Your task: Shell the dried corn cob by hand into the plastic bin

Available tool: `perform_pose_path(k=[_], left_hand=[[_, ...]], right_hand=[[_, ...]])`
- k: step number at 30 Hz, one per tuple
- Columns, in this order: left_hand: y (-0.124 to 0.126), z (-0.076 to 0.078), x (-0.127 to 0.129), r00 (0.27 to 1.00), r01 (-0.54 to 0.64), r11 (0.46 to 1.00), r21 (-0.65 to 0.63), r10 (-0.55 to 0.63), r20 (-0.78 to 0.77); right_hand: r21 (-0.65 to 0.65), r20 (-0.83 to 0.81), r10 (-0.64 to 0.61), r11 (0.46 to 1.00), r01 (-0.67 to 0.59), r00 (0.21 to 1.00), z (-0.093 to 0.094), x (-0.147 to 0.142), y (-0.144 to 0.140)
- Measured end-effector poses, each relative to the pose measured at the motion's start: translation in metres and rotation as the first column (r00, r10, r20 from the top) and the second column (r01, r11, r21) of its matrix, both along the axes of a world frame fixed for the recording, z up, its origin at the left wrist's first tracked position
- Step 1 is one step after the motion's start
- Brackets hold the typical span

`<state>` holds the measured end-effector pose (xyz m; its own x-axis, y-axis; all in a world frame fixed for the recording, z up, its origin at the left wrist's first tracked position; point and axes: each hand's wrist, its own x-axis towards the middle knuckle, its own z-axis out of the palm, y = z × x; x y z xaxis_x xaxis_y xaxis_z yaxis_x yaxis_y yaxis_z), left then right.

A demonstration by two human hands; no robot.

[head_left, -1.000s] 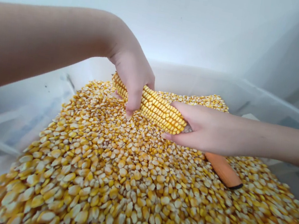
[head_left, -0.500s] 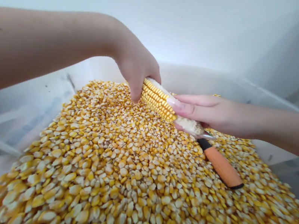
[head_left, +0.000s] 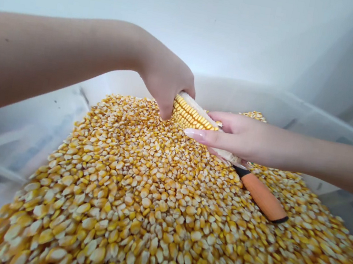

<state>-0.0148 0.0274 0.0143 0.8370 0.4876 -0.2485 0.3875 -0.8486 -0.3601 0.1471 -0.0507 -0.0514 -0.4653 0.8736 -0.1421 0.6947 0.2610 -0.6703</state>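
— What changed?

— Since a moment ago my right hand (head_left: 245, 138) has slid up the corn cob (head_left: 193, 113) toward my left hand (head_left: 167, 81), so less of the yellow rows shows between them.

— How are your hands set?

— Left hand is curled down over the cob's far end, gripping it. Right hand is wrapped round the near, stripped part, fingers (head_left: 202, 135) stretched flat along it.

— Where is the cob?

— Tilted just above the heap of loose corn kernels (head_left: 151, 208) filling the clear plastic bin (head_left: 300, 111), toward its far side.

— Anything else?

— An orange-handled knife (head_left: 261, 198) lies on the kernels just under my right wrist; its blade is hidden.
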Motion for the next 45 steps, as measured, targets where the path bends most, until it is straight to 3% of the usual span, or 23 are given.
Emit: perform_pose_path(k=[5, 14, 18, 25, 30, 39, 45], left_hand=[[0.005, -0.003, 0.006, 0.996, -0.074, 0.997, -0.024, 0.073, -0.043], [0.002, -0.004, 0.004, 1.0, -0.009, 0.999, -0.046, 0.008, -0.014], [0.006, -0.007, 0.006, 0.994, -0.109, 0.992, -0.062, 0.107, -0.026], [0.005, -0.004, 0.003, 1.0, 0.018, 1.0, -0.022, -0.018, 0.002], [0.003, -0.005, 0.004, 1.0, -0.012, 0.999, -0.042, 0.012, 0.002], [0.006, -0.005, 0.004, 0.999, -0.049, 0.999, -0.017, 0.049, -0.013], [0.006, -0.003, 0.003, 1.0, 0.013, 1.0, 0.015, -0.014, 0.022]], right_hand=[[-0.099, 0.017, 0.107, 0.99, -0.105, 0.994, 0.005, 0.003, 0.001], [-0.212, -0.024, 0.236, 0.948, -0.236, 0.971, 0.01, 0.009, 0.008], [-0.226, -0.007, 0.221, 0.95, -0.216, 0.975, 0.012, 0.01, 0.006], [-0.137, -0.02, 0.115, 0.984, -0.117, 0.993, 0.007, 0.007, 0.003], [-0.054, 0.032, 0.023, 0.998, -0.022, 0.999, 0.008, 0.006, 0.007], [-0.02, 0.013, -0.024, 1.0, 0.024, 1.0, -0.003, 0.0, -0.001], [0.195, -0.034, -0.018, 0.981, 0.024, 0.999, -0.009, -0.003, -0.002]])
